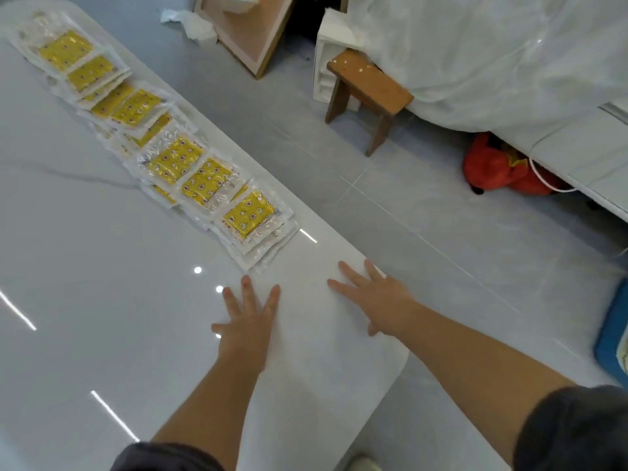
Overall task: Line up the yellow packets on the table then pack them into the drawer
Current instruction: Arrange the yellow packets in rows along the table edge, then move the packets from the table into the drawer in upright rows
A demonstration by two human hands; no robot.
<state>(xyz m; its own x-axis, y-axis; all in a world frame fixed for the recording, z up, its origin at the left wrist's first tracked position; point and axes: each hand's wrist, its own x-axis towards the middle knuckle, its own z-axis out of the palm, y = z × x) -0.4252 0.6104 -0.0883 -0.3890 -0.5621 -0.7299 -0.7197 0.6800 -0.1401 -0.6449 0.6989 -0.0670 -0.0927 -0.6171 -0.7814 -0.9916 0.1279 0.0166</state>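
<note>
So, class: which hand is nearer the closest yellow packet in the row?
Left. The left hand lies flat just on the near side of the closest yellow packet, fingertips almost at its corner; the right hand lies flat farther off, by the edge of the table.

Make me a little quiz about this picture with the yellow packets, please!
1. True or false: the left hand and the right hand both hold nothing.
2. Where are the yellow packets? A: in a drawer. B: in a row on the table, along its edge. C: in a box.
3. What wooden thing stands on the floor beyond the table?

Key: 1 true, both lie flat with the fingers spread. 2 B. 3 the stool.
</note>
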